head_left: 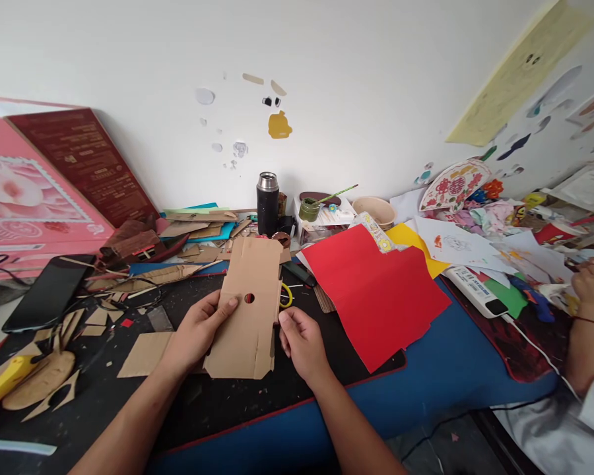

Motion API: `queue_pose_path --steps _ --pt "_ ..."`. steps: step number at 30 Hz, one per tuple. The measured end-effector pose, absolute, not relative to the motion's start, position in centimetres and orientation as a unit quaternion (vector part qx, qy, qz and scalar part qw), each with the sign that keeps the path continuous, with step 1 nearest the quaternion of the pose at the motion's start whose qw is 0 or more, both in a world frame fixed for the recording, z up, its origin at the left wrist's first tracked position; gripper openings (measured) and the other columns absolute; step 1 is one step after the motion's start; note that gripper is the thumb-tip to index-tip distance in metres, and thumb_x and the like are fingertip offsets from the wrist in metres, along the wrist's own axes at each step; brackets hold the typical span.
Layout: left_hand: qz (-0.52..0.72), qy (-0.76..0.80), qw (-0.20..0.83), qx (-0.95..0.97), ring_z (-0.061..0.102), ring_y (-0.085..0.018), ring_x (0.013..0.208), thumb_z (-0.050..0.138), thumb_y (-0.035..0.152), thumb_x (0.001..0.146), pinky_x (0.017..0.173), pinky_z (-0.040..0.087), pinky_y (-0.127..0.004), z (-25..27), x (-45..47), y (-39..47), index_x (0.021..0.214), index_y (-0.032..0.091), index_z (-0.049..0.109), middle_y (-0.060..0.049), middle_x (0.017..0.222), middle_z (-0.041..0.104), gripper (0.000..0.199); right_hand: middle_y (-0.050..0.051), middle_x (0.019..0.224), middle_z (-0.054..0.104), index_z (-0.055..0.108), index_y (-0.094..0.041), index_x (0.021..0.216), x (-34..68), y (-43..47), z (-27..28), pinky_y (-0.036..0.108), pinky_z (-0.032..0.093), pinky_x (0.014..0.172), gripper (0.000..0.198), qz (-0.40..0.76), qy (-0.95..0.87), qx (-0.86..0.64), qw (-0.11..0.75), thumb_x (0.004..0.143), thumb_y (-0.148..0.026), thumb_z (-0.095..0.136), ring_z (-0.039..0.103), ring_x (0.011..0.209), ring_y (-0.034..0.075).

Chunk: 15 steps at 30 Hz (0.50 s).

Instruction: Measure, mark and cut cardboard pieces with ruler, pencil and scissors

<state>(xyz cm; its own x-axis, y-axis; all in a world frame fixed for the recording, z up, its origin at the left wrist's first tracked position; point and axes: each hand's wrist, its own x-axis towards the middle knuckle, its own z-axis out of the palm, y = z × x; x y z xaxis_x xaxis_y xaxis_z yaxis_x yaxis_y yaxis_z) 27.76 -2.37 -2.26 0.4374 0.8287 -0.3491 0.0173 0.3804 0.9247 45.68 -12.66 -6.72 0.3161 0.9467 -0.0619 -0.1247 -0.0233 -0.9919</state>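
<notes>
The left hand [198, 333] grips a corrugated cardboard panel [250, 323] over the counter [440, 376], thumb beside its round hole [249, 298], probably steadying it; the right hand's [304, 343] fingers curl at the edge, whether pinching I cannot tell. Behind: lidless thermos [268, 208], insides hidden; green jar [307, 211] holding a slender stick [337, 193]; beige bowl [376, 207], contents unclear.
</notes>
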Motion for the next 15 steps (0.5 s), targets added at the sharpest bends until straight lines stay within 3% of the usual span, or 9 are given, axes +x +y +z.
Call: queue_pose_path --steps 6,11,13,15 --pt "0.286 0.424 0.698 0.501 0.077 -0.03 0.08 0.091 0.068 0.067 0.066 0.061 -0.036 -2.2 28.0 -3.0 0.101 0.022 0.078 -0.011 0.097 0.083 0.058 -0.008 0.05 0.044 0.05 -0.024 0.074 45.8 -12.7 -6.6 0.023 0.027 0.042 0.054 0.453 -0.368 -0.567 0.582 0.095 -0.072 0.063 0.037 0.042 0.01" --pt "0.281 0.401 0.707 0.51 0.076 -0.029 0.081 0.09 0.067 0.07 0.067 0.06 -0.034 -2.4 27.9 -3.0 0.1 0.02 0.08 -0.012 0.096 0.083 0.056 -0.009 0.047 0.043 0.051 -0.023 0.074 46.0 -12.7 -6.7 0.023 0.025 0.042 0.055 0.455 -0.368 -0.567 0.58 0.095 -0.073 0.063 0.034 0.04 0.009" --pt "0.322 0.42 0.695 0.486 0.074 -0.026 0.073 0.091 0.066 0.069 0.062 0.058 -0.032 -2.2 27.3 -2.2 0.098 0.019 0.079 -0.01 0.091 0.082 0.057 -0.009 0.048 0.043 0.056 -0.022 0.076 46.1 -12.7 -6.7 0.023 0.026 0.042 0.055 0.455 -0.369 -0.561 0.585 0.095 -0.073 0.063 0.034 0.04 0.009" --pt "0.443 0.479 0.631 0.42 0.071 -0.022 0.064 0.09 0.067 0.067 0.055 0.054 -0.028 -1.8 26.2 -1.0 0.098 0.019 0.077 -0.006 0.085 0.082 0.059 -0.009 0.049 0.044 0.062 -0.02 0.08 46.1 -12.7 -6.8 0.023 0.027 0.043 0.055 0.455 -0.367 -0.558 0.589 0.096 -0.072 0.063 0.035 0.04 0.009"
